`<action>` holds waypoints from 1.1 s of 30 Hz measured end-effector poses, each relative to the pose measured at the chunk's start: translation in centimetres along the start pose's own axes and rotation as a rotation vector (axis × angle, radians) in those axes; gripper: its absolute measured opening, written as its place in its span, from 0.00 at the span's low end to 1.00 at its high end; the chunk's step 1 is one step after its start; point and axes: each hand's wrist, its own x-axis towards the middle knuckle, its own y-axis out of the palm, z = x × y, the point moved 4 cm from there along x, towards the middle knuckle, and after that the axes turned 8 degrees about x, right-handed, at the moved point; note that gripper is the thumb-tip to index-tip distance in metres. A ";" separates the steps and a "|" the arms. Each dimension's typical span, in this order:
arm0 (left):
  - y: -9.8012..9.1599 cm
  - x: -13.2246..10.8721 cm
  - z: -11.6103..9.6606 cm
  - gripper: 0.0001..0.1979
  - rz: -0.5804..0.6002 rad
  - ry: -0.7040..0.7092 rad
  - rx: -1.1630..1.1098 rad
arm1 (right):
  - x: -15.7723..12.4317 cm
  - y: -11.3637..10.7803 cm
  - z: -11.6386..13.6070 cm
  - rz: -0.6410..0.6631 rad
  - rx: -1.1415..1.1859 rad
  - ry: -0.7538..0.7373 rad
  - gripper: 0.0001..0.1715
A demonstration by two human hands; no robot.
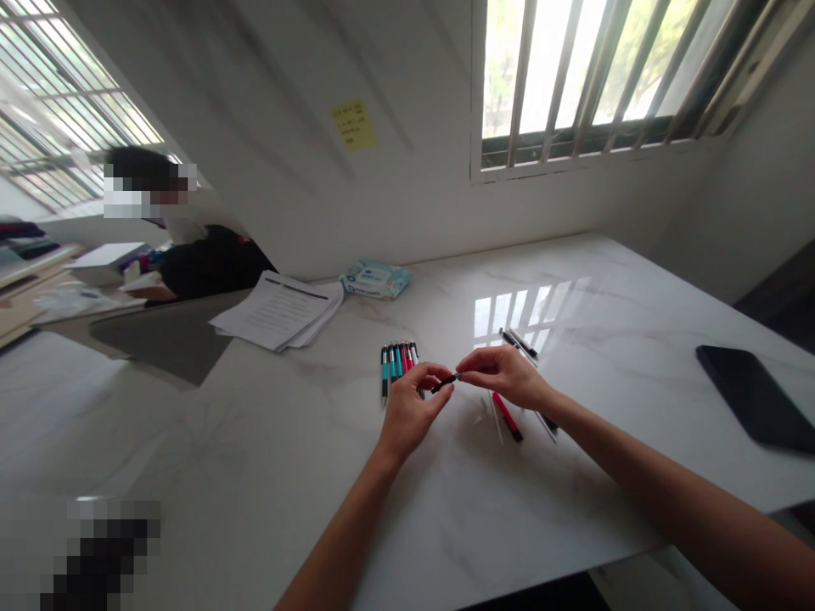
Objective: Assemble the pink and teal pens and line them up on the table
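Observation:
Both of my hands meet over a white marble table (356, 475). My left hand (413, 410) and my right hand (503, 374) pinch a short black pen part (444, 383) between their fingertips, one at each end. Just behind my left hand lies a tight row of several teal, red and black click pens (398, 365). Under and beyond my right hand lie loose pen pieces: a red barrel (507, 416), black pieces (519, 343) and a thin clear tube (495, 416). My right hand hides part of them.
A stack of printed papers (277, 311) and a blue packet of wipes (375, 280) lie at the table's far side. A black phone (755, 399) rests face down on the right. Another person (191, 259) sits at the far left by a cluttered desk.

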 end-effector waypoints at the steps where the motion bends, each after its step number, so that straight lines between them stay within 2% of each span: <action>1: 0.0 0.0 0.0 0.06 -0.001 0.003 -0.003 | 0.0 0.0 0.1 0.005 -0.024 -0.002 0.17; 5: 0.0 -0.1 -0.1 0.07 -0.008 0.023 -0.011 | -0.2 -0.1 0.6 -0.001 -0.245 -0.022 0.15; 9: 0.1 -0.1 -0.2 0.06 0.006 0.046 0.007 | -0.4 0.0 1.0 0.032 -0.437 -0.040 0.21; 15: 0.1 -0.1 -0.3 0.05 0.014 0.041 0.012 | -0.5 0.0 1.2 0.093 -0.351 -0.095 0.15; 17: 0.2 -0.1 -0.2 0.06 0.016 0.047 0.010 | -0.5 0.1 1.2 0.108 -0.393 -0.085 0.13; 20: 0.2 -0.1 -0.1 0.06 0.025 0.058 0.001 | -0.5 0.1 1.1 0.137 -0.460 -0.047 0.16; 27: 0.2 -0.1 0.0 0.06 0.034 0.040 -0.018 | -0.6 -0.1 1.4 0.153 -0.430 -0.117 0.10; 30: 0.3 0.0 0.2 0.09 0.040 -0.012 -0.120 | -0.6 0.1 1.5 0.172 -0.452 -0.105 0.11; 33: 0.3 0.2 0.8 0.15 0.014 -0.144 -0.363 | -0.7 0.3 1.8 0.174 -0.478 -0.092 0.13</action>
